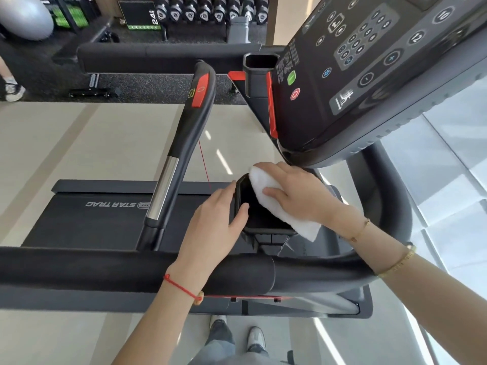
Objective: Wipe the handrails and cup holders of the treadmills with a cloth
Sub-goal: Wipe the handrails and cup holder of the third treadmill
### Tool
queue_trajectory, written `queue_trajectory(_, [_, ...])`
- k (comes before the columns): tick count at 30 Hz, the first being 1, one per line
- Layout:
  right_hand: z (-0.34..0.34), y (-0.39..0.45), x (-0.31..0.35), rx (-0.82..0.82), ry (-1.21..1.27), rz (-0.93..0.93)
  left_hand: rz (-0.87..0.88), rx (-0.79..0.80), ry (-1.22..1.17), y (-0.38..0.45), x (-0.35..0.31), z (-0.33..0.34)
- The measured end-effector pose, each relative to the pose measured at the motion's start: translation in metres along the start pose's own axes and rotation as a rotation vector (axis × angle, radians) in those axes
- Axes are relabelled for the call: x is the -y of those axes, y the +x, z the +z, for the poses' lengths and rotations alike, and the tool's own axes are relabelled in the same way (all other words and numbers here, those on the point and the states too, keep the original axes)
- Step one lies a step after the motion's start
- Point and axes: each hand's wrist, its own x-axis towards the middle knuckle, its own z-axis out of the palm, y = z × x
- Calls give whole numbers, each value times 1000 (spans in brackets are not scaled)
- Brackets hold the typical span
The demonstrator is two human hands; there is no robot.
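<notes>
Nearest the wearer, the padded front handrail [131, 270] crosses the view; both forearms reach over it. The left hand [213, 222] rests on the near-left rim of the near cup holder [243, 196], thumb curled over the lip, steadying it and holding nothing else. The right hand [297, 193] lies flat on a folded white cloth [279, 206], pressing it against the holder's right rim and inner wall with fingers extended rather than clenched.

Assessment: the cup holder step is in progress. To do it well, the cloth should be pushed down into the well and swept round all walls and the floor, not only the rim. The left hand should keep bracing so the holder does not flex.

Farther on, the side handlebar [184, 143], with chrome sensor plate and red button, stands left of the holder. Beyond it a second cup holder [259, 72] sits beside the console [369, 75]; judged outstanding.
</notes>
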Motion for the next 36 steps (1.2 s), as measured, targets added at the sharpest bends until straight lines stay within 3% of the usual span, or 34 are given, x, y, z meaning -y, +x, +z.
queue_trajectory(5, [13,-44,10,-75,298,333,8,2,14,-1,2,2])
queue_trajectory(10, [18,-48,19,-96,352,434,5,25,13,-1,2,1])
queue_trajectory(14, [4,-28,10,-31,310,366,13,30,1,-2,0,-1])
queue_trajectory(19, [-5,-68,9,-22,275,251,37,29,-56,-2,2,-5])
queue_trajectory(22, [-19,-86,16,11,240,106,45,19,-74,-3,5,-5])
queue_trajectory(26, [-16,-84,43,183,57,-168,63,16,-94,-2,8,-5])
queue_trajectory(30, [-7,-62,57,284,18,-85,39,-5,-111,-2,13,-3])
queue_trajectory(36, [-22,-89,15,170,-27,-202,43,12,-94,-3,10,-3])
